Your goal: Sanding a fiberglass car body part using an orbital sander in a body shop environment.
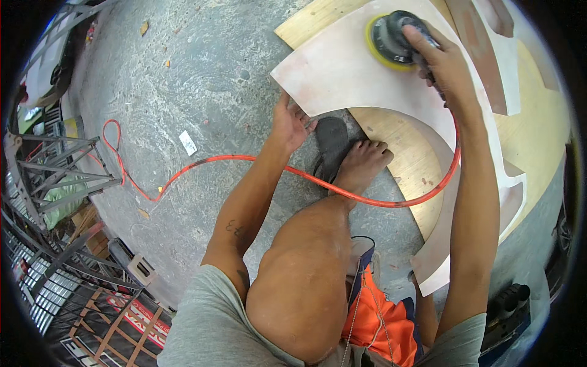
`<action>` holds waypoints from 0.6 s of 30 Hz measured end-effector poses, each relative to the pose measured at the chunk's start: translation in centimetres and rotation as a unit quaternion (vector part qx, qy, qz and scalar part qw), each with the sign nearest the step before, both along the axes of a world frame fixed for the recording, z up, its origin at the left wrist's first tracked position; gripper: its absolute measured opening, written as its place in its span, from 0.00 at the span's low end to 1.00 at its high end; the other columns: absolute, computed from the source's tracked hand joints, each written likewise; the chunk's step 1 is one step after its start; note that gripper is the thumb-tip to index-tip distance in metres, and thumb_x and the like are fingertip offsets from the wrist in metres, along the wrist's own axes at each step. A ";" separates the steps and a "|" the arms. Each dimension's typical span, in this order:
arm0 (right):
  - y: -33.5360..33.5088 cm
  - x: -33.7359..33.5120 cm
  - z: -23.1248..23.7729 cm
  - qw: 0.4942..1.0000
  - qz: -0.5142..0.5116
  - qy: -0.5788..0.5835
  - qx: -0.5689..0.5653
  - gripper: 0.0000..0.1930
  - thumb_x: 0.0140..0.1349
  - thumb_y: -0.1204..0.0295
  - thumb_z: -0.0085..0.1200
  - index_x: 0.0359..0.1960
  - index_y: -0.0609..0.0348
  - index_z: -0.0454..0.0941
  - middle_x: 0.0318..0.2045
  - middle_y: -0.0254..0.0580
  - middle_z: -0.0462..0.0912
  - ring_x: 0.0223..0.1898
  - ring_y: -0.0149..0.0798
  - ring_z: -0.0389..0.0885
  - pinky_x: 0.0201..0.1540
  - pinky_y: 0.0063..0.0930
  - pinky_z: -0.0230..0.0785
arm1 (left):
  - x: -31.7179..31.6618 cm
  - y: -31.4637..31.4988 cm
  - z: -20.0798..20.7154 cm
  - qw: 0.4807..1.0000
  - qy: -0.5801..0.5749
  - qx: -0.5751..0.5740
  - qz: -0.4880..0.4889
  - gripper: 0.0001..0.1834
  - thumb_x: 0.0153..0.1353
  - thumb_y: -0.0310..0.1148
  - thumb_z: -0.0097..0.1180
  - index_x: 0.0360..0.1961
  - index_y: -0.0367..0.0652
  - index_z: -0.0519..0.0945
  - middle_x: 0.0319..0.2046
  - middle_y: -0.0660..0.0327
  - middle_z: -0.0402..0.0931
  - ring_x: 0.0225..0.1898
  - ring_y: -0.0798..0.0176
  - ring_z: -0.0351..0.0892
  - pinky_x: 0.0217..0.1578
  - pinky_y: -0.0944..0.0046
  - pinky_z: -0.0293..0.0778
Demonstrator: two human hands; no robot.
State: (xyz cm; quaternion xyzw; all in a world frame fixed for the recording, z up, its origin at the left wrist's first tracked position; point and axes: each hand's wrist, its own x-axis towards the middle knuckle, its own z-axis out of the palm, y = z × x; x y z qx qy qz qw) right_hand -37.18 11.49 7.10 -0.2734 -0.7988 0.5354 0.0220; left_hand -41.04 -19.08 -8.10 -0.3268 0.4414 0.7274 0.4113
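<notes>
A pale primer-coloured car fender [342,73] with a large curved cut-out lies before me. My right hand [443,64] is closed around a black orbital sander [397,40] with a yellow pad rim, which sits on the fender's upper face. From the sander's handle an orange air hose [367,200] loops down and runs left across my body. At the fender's near left corner, my left hand [291,125] holds the edge, some of its fingers hidden beneath the panel. My foot [362,164], bare, and a dark sandal [332,144] are just below that corner.
A wooden board [391,137] lies under the fender on the concrete floor [202,79]. Another panel [489,55], white and brown, is at the far right. Metal frames [61,171] stand along the left, and a small white paper [188,143] lies on the floor.
</notes>
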 end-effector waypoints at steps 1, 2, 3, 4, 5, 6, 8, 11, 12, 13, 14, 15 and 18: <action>0.5 0.1 0.0 1.000 -0.001 0.000 0.001 0.34 0.58 0.39 0.64 0.56 0.52 0.84 0.21 0.30 0.78 0.20 0.23 0.73 0.21 0.22 0.64 | 0.0 0.0 -0.1 1.000 0.000 -0.005 0.003 0.34 0.69 0.65 0.41 0.58 0.48 0.76 0.58 0.65 0.75 0.59 0.62 0.67 0.66 0.51 0.52; 0.9 0.2 0.1 1.000 -0.026 -0.007 0.001 0.32 0.59 0.40 0.64 0.55 0.51 0.84 0.20 0.29 0.77 0.19 0.22 0.71 0.21 0.21 0.63 | 0.1 0.0 -0.1 1.000 0.001 -0.003 0.003 0.34 0.69 0.65 0.41 0.58 0.48 0.76 0.58 0.65 0.75 0.59 0.62 0.67 0.66 0.51 0.52; 1.1 0.4 0.2 0.998 -0.058 -0.019 0.005 0.31 0.60 0.41 0.63 0.55 0.51 0.85 0.20 0.28 0.77 0.19 0.21 0.70 0.20 0.21 0.62 | 0.1 0.1 -0.2 1.000 0.003 0.000 -0.001 0.35 0.69 0.65 0.41 0.60 0.48 0.76 0.59 0.65 0.74 0.59 0.62 0.67 0.66 0.51 0.52; 1.2 0.5 0.2 0.998 -0.056 -0.013 0.005 0.31 0.60 0.41 0.63 0.55 0.51 0.85 0.20 0.28 0.77 0.19 0.21 0.70 0.20 0.21 0.62 | 0.1 0.2 -0.3 1.000 0.002 -0.001 -0.002 0.36 0.68 0.66 0.40 0.61 0.48 0.75 0.60 0.66 0.73 0.60 0.62 0.66 0.66 0.51 0.52; 1.0 0.5 0.2 0.999 -0.044 -0.008 0.002 0.31 0.60 0.41 0.63 0.54 0.51 0.85 0.20 0.28 0.76 0.19 0.22 0.70 0.20 0.21 0.62 | 0.1 0.3 -0.4 1.000 0.006 0.005 -0.009 0.36 0.68 0.66 0.40 0.61 0.48 0.75 0.60 0.66 0.73 0.60 0.62 0.66 0.66 0.51 0.52; 0.7 0.5 0.2 0.999 -0.034 -0.007 0.002 0.30 0.60 0.41 0.63 0.54 0.51 0.85 0.20 0.28 0.76 0.19 0.22 0.70 0.21 0.20 0.62 | 0.1 0.3 -0.5 1.000 -0.003 -0.001 0.000 0.36 0.68 0.66 0.40 0.62 0.49 0.74 0.60 0.66 0.72 0.60 0.62 0.66 0.65 0.51 0.53; -0.6 0.1 0.0 1.000 -0.013 -0.011 0.004 0.33 0.58 0.40 0.64 0.57 0.50 0.84 0.20 0.30 0.78 0.19 0.24 0.73 0.21 0.21 0.64 | 0.1 0.3 -0.8 1.000 -0.010 -0.007 0.008 0.37 0.68 0.66 0.40 0.63 0.49 0.74 0.60 0.66 0.72 0.60 0.62 0.66 0.65 0.51 0.53; -3.2 -0.6 -0.1 0.998 0.055 -0.030 0.006 0.37 0.56 0.39 0.65 0.60 0.52 0.82 0.34 0.42 0.87 0.29 0.32 0.82 0.34 0.27 0.75 | 0.1 0.1 -1.2 1.000 -0.010 -0.013 0.013 0.34 0.68 0.67 0.40 0.60 0.52 0.76 0.57 0.67 0.74 0.57 0.63 0.67 0.61 0.53 0.57; -4.1 -0.6 -0.2 0.997 0.081 -0.007 0.008 0.38 0.55 0.39 0.65 0.60 0.53 0.82 0.39 0.46 0.89 0.35 0.36 0.85 0.40 0.30 0.78 | 0.1 0.0 -1.4 1.000 -0.014 -0.011 0.020 0.33 0.68 0.67 0.41 0.57 0.53 0.77 0.54 0.67 0.75 0.54 0.64 0.68 0.59 0.54 0.59; -5.0 -0.9 -0.2 0.994 0.104 -0.014 0.007 0.37 0.55 0.40 0.65 0.60 0.53 0.82 0.41 0.47 0.89 0.39 0.39 0.86 0.45 0.31 0.78 | 0.1 -0.1 -1.5 0.999 -0.024 -0.019 0.029 0.32 0.68 0.68 0.41 0.55 0.55 0.78 0.52 0.68 0.77 0.52 0.64 0.69 0.56 0.56 0.62; -5.8 -1.1 -0.2 0.992 0.128 -0.021 0.006 0.36 0.55 0.41 0.65 0.59 0.53 0.82 0.44 0.49 0.89 0.44 0.43 0.87 0.49 0.33 0.77 | 0.1 -0.2 -1.6 0.999 -0.018 -0.012 0.030 0.32 0.68 0.68 0.41 0.55 0.55 0.78 0.52 0.68 0.77 0.52 0.64 0.69 0.56 0.56 0.62; -6.5 -1.3 -0.3 0.988 0.152 -0.027 0.004 0.36 0.55 0.41 0.65 0.59 0.52 0.82 0.46 0.51 0.88 0.49 0.46 0.88 0.54 0.35 0.76 | 0.1 -0.3 -1.6 1.000 -0.010 0.000 0.024 0.31 0.69 0.68 0.42 0.53 0.55 0.79 0.49 0.69 0.77 0.49 0.65 0.70 0.53 0.57 0.63; -8.1 -1.8 -0.5 0.981 0.191 -0.021 -0.031 0.36 0.55 0.41 0.66 0.59 0.53 0.82 0.46 0.52 0.88 0.49 0.47 0.88 0.54 0.36 0.77 | 0.2 -0.4 -1.5 1.000 -0.002 0.015 0.020 0.31 0.69 0.68 0.42 0.51 0.55 0.80 0.45 0.70 0.78 0.47 0.66 0.70 0.51 0.58 0.65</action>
